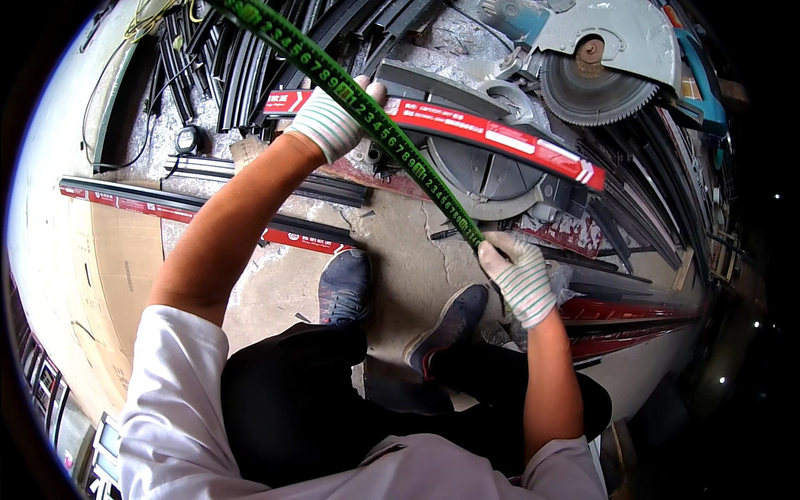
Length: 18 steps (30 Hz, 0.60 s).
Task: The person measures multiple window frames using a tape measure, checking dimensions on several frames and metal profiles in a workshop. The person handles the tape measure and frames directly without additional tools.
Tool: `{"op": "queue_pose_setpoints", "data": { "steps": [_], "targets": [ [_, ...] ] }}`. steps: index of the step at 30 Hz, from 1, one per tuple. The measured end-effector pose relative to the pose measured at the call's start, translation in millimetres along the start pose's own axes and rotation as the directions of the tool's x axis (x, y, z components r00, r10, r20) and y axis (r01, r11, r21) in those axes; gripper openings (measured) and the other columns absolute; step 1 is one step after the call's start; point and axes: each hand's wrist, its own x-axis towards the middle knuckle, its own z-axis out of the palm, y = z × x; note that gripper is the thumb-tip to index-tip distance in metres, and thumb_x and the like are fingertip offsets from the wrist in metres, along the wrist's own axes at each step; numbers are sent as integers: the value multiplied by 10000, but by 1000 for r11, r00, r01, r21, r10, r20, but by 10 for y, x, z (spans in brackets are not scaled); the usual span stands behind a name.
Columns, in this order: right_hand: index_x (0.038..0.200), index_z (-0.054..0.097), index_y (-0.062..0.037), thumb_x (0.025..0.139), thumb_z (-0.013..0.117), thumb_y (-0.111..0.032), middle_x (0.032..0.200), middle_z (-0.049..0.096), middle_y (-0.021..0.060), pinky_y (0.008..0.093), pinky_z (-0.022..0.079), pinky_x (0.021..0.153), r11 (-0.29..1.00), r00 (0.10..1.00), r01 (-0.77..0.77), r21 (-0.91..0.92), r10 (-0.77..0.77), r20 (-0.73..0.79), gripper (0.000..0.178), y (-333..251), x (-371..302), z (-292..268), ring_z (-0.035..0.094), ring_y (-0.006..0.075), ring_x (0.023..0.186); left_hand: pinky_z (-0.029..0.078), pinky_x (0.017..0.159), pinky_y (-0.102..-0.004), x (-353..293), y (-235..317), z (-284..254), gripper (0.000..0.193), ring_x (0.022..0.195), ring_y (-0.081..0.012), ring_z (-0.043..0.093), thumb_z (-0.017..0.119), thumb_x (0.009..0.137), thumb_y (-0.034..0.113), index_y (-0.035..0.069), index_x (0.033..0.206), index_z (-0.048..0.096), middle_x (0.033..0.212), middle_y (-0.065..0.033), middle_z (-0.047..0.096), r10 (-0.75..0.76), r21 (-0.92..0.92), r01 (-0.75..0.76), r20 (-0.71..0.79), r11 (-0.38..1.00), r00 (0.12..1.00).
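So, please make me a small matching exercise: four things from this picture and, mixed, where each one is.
Things:
1. tape
2. saw blade
3. shoes
4. cardboard

Places:
a. floor at far left
b. stretched between both gloved hands
c. top right, under a metal guard
d. on the concrete, between the forearms

Pairs: 1-b, 2-c, 3-d, 4-a

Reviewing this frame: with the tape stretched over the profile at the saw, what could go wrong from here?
1. The left hand pins the green measuring tape on the red-filmed profile close to the mitre saw blade, whose lower teeth look exposed; a slip might bring the fingers toward them.
2. The right hand grips only the tape's end; it may slip and spoil the reading.
3. Profiles lying by the shoes could trip the person.
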Motion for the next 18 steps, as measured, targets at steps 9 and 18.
{"op": "queue_pose_setpoints", "data": {
  "steps": [9,18],
  "targets": [
    [1124,697,23,907,710,-149,991,716,51,245,519,778,994,997,-74,-78,72,-26,277,211,488,-489,625,93,853,514,839,-427,8,-149,211,218,1018,-292,653,534,922,154,98,1114,622,1053,-119,670,32,269,-115,294,956,955],
    [1111,700,20,925,687,-148,977,708,38,258,505,823,950,998,-25,-313,41,43,251,271,972,-959,614,100,880,503,841,-411,-1,-25,163,204,960,-285,679,522,935,190,103,1079,638,992,-106,707,-20,327,-93,325,941,945]
  ]
}}
